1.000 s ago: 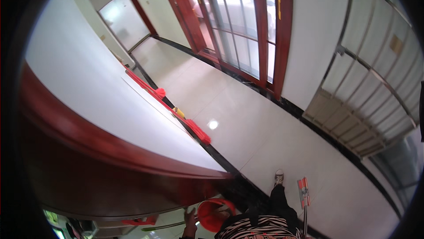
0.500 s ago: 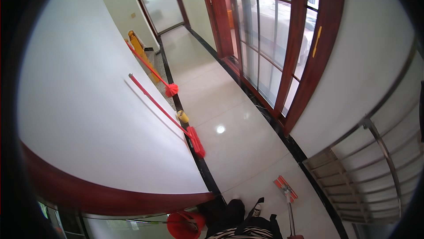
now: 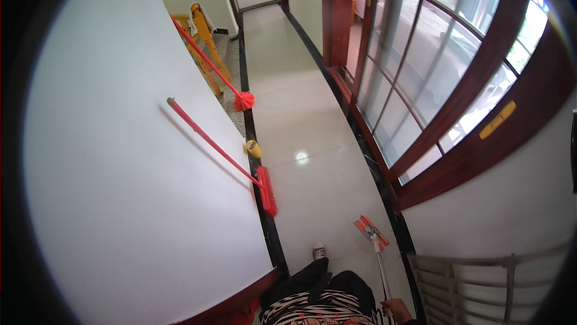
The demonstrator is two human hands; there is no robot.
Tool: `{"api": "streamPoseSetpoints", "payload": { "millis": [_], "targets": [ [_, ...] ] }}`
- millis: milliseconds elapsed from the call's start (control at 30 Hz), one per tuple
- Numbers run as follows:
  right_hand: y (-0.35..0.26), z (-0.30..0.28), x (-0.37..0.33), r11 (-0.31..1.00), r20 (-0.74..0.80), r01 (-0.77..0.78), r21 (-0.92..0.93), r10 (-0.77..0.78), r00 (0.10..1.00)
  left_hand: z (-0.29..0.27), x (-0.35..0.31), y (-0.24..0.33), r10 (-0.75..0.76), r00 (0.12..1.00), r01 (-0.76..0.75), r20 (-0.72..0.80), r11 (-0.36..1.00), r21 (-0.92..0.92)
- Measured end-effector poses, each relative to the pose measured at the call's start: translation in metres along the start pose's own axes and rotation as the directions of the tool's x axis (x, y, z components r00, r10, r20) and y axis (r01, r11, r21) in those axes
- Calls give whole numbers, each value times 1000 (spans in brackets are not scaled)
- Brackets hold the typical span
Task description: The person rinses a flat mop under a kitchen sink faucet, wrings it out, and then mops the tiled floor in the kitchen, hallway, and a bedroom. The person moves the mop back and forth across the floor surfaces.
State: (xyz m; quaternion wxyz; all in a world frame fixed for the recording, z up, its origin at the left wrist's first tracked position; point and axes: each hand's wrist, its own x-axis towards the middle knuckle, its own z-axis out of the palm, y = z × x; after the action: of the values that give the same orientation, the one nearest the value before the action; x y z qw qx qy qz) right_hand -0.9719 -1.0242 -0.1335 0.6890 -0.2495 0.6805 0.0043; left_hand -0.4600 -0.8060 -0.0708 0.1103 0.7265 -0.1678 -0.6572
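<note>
My right hand [image 3: 396, 309] is closed around the metal pole of a flat mop [image 3: 371, 232] at the lower right. Its rectangular head, orange-red and grey, is down at the floor ahead of me, near the dark right-hand border. My left hand is out of the picture. Against the left wall leans a red push broom [image 3: 267, 191], bristles at the floor. Farther along stands a red round-headed brush [image 3: 244, 101] with a long red handle. A small yellow container [image 3: 253, 149] sits by the wall between the two.
Pale tiles [image 3: 300, 126] run down the corridor between black borders. On the right is a red-brown framed glass sliding door [image 3: 409, 78], then a metal rack [image 3: 475, 289] nearer me. A yellow wooden stair post [image 3: 204, 36] stands at the far left. A door closes off the far end.
My view has shifted forward along the corridor. The mop head has moved up and left in view, and my right hand on its pole now shows. The red bucket has mostly left the picture.
</note>
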Motion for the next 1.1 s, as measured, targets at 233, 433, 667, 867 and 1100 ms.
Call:
{"api": "streamPoseSetpoints", "payload": {
  "millis": [233, 433, 667, 867, 1100],
  "targets": [
    [-108, 21, 29, 999, -46, -31, -38, 29, 999, -48, -2, 63, -33, 993, 37, 114, 999, -36],
    [-212, 16, 65, 990, -67, -80, -118, 72, 995, -91, 5, 101, -115, 911, 193, 397, 968, -162],
    [-348, 12, 100, 960, 83, 203, -192, -190, 978, -114, 88, 256, 173, 897, -30, -408, 942, 335],
    [-487, 37, 126, 853, 77, 214, -476, -202, 976, -69, 199, 292, 283, 820, -332, -497, 943, -10],
    [-623, 101, 174, 899, 134, 175, -401, -132, 982, -97, 248, 303, -189, 874, -138, -447, 785, -604]
  ]
}}
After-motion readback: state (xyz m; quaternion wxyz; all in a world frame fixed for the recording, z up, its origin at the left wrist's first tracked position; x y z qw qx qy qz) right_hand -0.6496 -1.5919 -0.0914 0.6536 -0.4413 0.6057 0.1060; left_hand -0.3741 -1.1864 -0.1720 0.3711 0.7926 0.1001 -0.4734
